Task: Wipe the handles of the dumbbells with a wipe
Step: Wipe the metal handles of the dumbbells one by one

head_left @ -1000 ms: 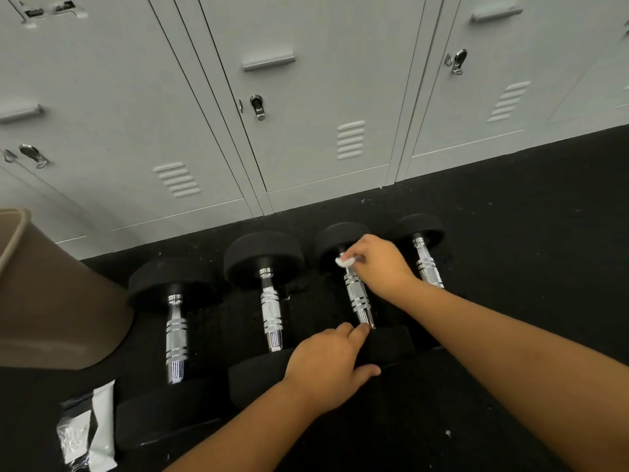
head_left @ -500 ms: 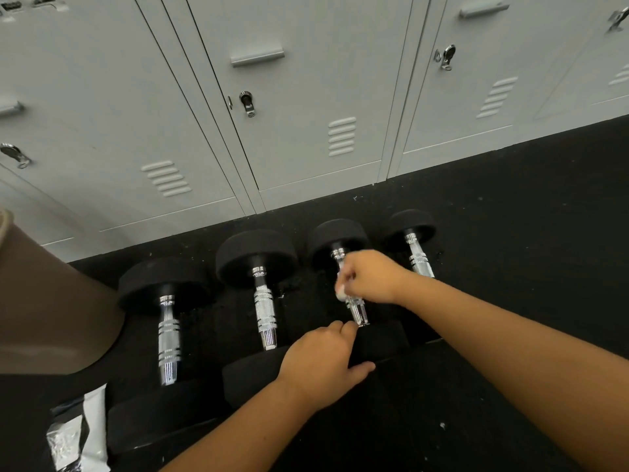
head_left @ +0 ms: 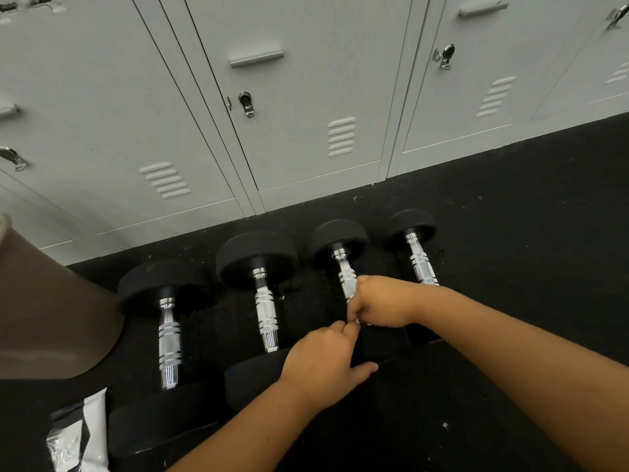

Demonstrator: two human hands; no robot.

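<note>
Looking down in the head view, 4 dumbbells (head_left: pixel 257 257) lie side by side on the black floor (head_left: pixel 510 240) before grey lockers (head_left: pixel 306 97). Each long axis runs away from the person toward the lockers.

The right hand (head_left: pixel 381 303) is closed in a fist round the near end of the 3rd handle (head_left: pixel 346 277), counted from the left. The wipe is buried in that fist and does not show clearly. Bare chrome runs from the fist up and slightly left to the far head (head_left: pixel 340 238), so a further stroke would likely travel that line, away from the body.

The left hand (head_left: pixel 323 364) sits on the near head (head_left: pixel 383 345) of the same dumbbell. Its fingers (head_left: pixel 335 330) are bent over the top and its thumb is spread along the near side, apparently steadying it.

The 4th handle (head_left: pixel 419 262) lies just right of the right hand, its near end hidden under that forearm. The right hand is plainly the nearer one to it.

No brand or marking can be read on the dumbbells. A black-and-white packet (head_left: pixel 76 434) at lower left shows no legible print. Small plates (head_left: pixel 20 5) on the top-left locker are too small to read.
</note>
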